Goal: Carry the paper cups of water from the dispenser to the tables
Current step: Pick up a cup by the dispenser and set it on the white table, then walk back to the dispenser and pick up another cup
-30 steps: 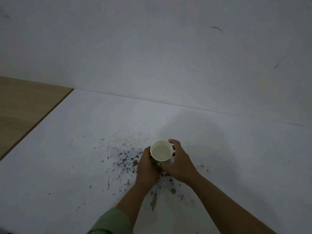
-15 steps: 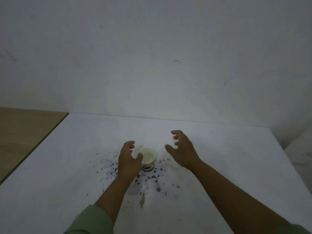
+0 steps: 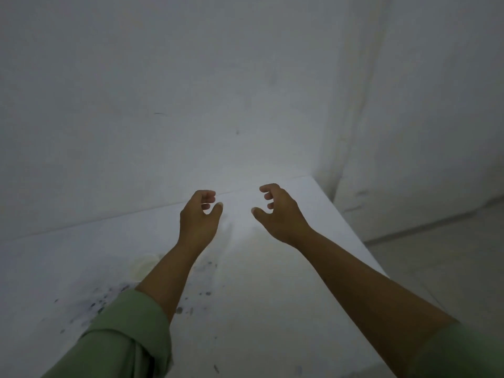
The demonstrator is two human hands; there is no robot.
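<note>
White table point(image 3: 272, 309) bears one blurred paper cup point(image 3: 143, 264), beside the left forearm. Two hands hover empty: left hand point(image 3: 199, 219) and right hand point(image 3: 278, 214), fingers curled apart.

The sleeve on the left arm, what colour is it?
Light green; the sleeve shows best in the head view.

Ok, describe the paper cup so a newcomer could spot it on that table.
Start at the white table and find the patch of dark specks. Just beyond it, left of the left forearm, stands the blurred pale round paper cup, partly hidden. It is the only object on the table.
</note>
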